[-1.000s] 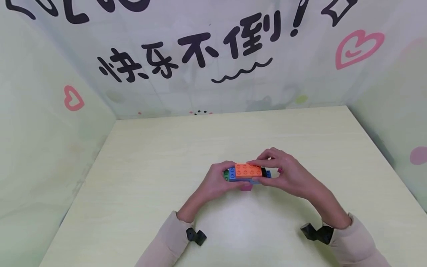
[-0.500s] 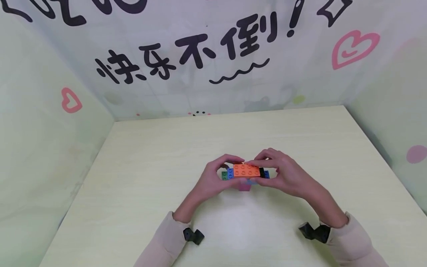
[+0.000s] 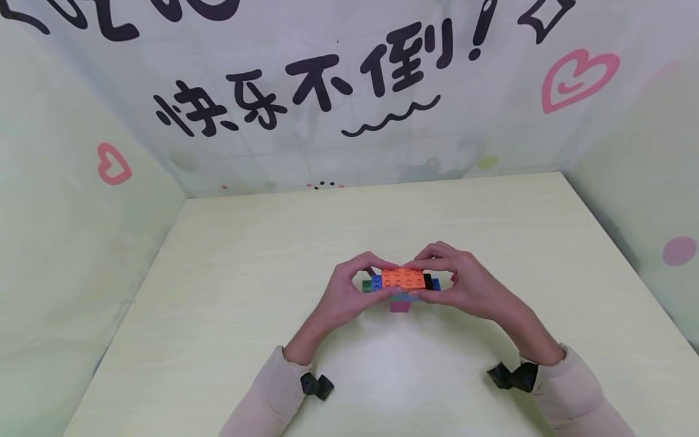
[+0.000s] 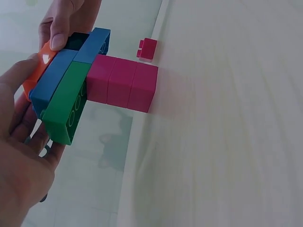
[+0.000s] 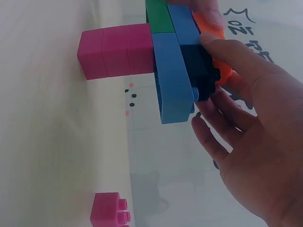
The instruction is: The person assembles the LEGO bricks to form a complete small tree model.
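Observation:
In the head view an orange building brick (image 3: 403,278) tops a stack of toy bricks standing on the table. My left hand (image 3: 345,292) pinches its left part front and back with finger and thumb. From the other side my right hand (image 3: 472,284) pinches the orange brick's right part. Beneath it lie a blue brick (image 4: 54,78) and a black brick (image 5: 199,66). Lower down, a green brick (image 4: 68,104) and another blue brick (image 5: 171,78) jut out over a column of three pink bricks (image 4: 122,85). Fingers partly cover the orange brick.
A loose pink brick (image 5: 106,209) lies on the table, right of the stack; my right hand mostly hides it in the head view. The pale table (image 3: 246,273) is enclosed by printed cloth walls (image 3: 256,158) at the back and sides.
My left hand's fingers have shifted from the stack's left end up to the orange brick. The right hand keeps its pinch on that brick. The head view has shifted slightly.

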Demonstrator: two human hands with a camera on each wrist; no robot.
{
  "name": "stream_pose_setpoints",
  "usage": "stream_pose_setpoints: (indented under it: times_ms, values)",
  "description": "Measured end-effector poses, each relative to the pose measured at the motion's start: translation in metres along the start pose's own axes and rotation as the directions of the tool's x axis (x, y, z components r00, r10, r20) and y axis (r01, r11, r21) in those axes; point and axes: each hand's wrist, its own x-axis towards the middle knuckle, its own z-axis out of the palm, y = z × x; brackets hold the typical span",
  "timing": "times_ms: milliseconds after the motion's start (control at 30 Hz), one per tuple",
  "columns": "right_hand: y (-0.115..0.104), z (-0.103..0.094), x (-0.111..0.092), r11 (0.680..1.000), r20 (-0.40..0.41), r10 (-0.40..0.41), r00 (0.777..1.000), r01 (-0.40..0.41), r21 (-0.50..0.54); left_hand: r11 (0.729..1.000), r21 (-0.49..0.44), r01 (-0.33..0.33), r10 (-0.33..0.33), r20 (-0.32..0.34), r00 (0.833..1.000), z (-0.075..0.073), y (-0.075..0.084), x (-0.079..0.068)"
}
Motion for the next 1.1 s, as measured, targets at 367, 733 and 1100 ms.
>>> stream_pose_setpoints:
  times_ms: [367,733,1100]
  values:
    - [-0.009,-0.01,0.002,0.99,-0.051,-0.014,0.999,0.021,0.14,1.0,0.006,-0.019,0.019,0.004,1.0,-0.001,-0.002,0.0]
    - [-0.017,-0.008,0.004,0.982,-0.055,-0.01,0.998,0.02,0.188,1.0,-0.009,0.008,-0.008,-0.002,1.0,0.001,-0.004,-0.001]
    - [-0.017,-0.006,0.004,0.975,-0.039,0.012,0.999,-0.003,0.22,1.0,-0.007,-0.001,0.0,-0.014,1.0,0.002,-0.008,-0.001]
